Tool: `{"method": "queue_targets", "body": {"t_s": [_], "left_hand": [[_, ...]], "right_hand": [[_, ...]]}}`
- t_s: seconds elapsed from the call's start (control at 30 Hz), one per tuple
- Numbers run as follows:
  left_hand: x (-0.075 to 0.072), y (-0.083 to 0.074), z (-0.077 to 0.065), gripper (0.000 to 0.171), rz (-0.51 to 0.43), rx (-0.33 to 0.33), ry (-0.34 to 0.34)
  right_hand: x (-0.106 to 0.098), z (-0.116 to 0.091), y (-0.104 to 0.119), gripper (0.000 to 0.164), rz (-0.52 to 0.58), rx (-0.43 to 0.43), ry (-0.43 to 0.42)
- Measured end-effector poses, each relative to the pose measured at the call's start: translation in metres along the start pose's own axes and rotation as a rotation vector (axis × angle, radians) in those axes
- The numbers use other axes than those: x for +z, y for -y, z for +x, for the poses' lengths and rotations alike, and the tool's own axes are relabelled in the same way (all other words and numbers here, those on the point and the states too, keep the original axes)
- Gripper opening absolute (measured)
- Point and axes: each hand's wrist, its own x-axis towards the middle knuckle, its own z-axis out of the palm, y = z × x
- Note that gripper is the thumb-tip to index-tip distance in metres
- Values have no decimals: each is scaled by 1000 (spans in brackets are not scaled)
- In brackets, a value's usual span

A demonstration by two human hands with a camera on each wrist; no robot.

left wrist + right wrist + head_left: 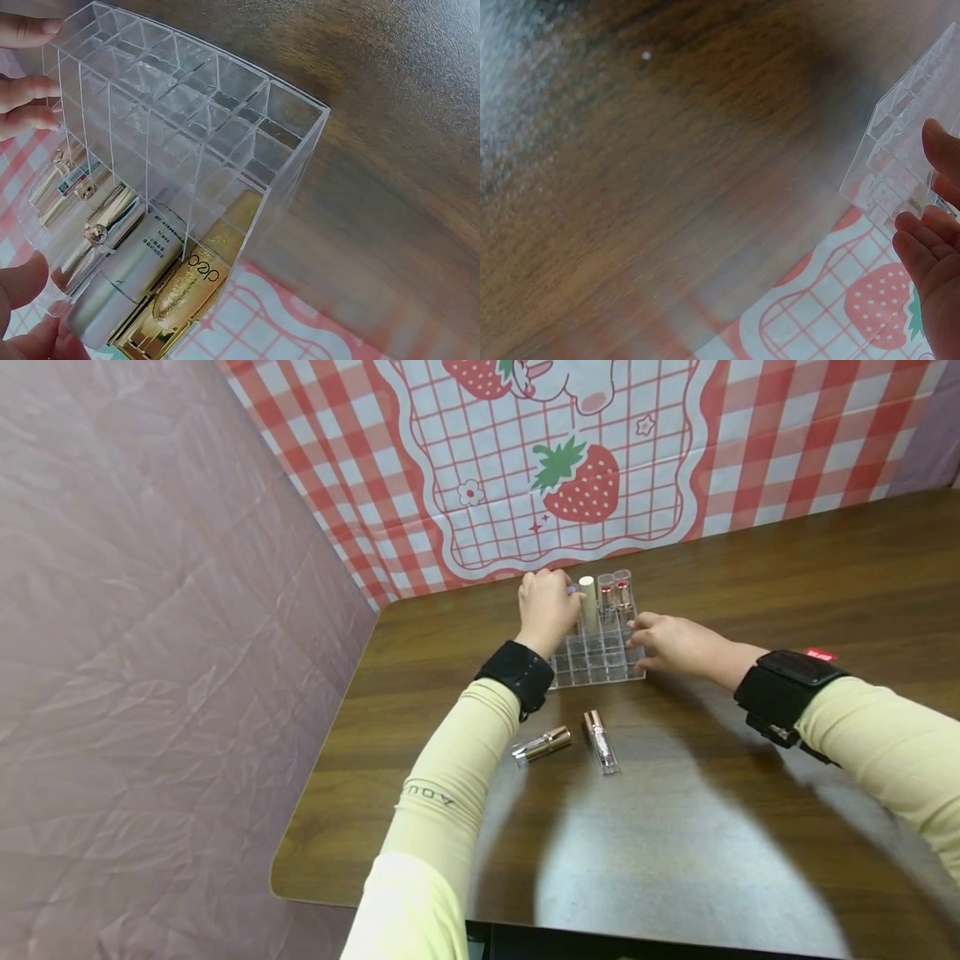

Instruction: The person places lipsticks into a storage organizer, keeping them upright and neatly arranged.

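A clear acrylic lipstick organizer with stepped compartments stands near the back of the table. My left hand reaches over its back left. There its thumb and a finger pinch the clear-capped top of a rose-gold lipstick. Beside it stand a silver tube and a gold tube. My right hand rests its fingertips against the organizer's right side, holding nothing else. At the back right of the organizer are clear-capped lipsticks with red tips. The front compartments hold nothing that I can see.
Two lipsticks lie on the wooden table in front of the organizer: one gold and clear, one rose-gold and clear. Behind the table hangs a red checked strawberry cloth. A crumpled pinkish sheet covers the left.
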Motion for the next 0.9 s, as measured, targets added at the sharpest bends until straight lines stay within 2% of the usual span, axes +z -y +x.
{"method": "queue_targets", "body": {"t_s": [0.43,0.7,0.9], "left_hand": [[5,0,-3,27,168,63,-5],[13,3,-4,30,330,171,-97],[17,4,-6,34,410,233,-135]], "right_hand": [[-3,0,2,24,7,17,21],[-2,1,0,27,4,16,20],[1,0,-3,25,10,-24,-14]]}}
